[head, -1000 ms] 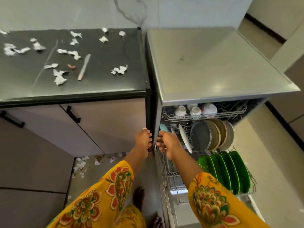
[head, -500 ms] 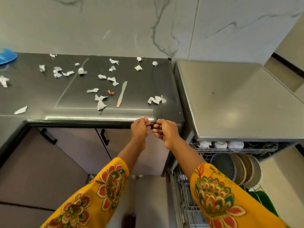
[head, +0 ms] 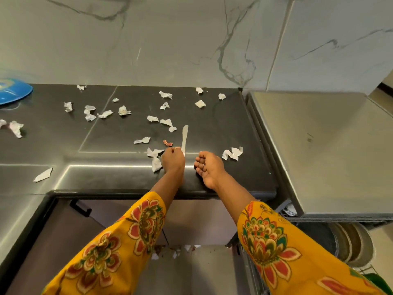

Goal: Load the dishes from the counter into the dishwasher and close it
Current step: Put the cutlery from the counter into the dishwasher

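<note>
Both hands moved up onto counter (head: 212, 128), left hand (head: 173, 159) gripping one knife (head: 184, 136), right hand (head: 209, 167) loosely open

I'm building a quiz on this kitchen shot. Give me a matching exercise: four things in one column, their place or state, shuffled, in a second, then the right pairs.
Things
1. knife
2. blue plate
3. right hand
4. stacked round plates

Place or state
A. at the far left edge of the counter
B. standing in the dishwasher rack at lower right
C. lying among paper scraps, its near end at the left hand
D. relaxed, holding nothing, over the counter's front edge

Pairs: 1-C, 2-A, 3-D, 4-B
</note>
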Tool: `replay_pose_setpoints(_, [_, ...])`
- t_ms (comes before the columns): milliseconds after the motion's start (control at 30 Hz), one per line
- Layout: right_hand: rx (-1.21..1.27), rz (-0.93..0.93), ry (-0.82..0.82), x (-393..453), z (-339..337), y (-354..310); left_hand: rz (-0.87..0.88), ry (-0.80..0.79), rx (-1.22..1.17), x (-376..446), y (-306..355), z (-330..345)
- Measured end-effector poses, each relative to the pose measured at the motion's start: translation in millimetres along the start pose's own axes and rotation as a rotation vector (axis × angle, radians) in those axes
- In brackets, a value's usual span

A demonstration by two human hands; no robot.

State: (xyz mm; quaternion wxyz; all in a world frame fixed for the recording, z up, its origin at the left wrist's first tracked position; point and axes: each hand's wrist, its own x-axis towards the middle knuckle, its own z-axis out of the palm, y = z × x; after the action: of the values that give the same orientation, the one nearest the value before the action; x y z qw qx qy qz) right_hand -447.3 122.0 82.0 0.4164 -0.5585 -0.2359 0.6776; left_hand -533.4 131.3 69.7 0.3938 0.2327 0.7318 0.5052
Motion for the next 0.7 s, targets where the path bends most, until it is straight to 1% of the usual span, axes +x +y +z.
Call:
replay_pose_setpoints(133, [0.009,0.026,-0.032,15.0,19.2,-6.1,-0.025,-0.031,0.051,22.5,10.4,0.6])
replay_pose_setpoints(267, [-0.002,0.064,-0.039,30.6,29.3,-11.4,-0.083,-0.167,0.083,31.2,19.3,6.0])
replay_pose_setpoints(333, [-0.035,0.064,-0.052,35.1,32.1,-14.0,-0.111,-0.2,0.115,34.0,23.6,10.2])
replay_pose_setpoints(433, [-0.052,0.089,-0.03,39.5,35.3,-18.3,-0.128,-0.175,0.197,38.3,29.7,15.8])
replay_pose_setpoints(600, [-0.007,0.107,-0.059,41.3,28.0,-21.1,-0.058,-0.106,0.36,48.6,28.2,17.4])
replay_pose_setpoints(700, [0.033,0.107,-0.045,38.2,26.6,-20.5,-0.003,-0.103,0.445,48.9,28.0,19.5])
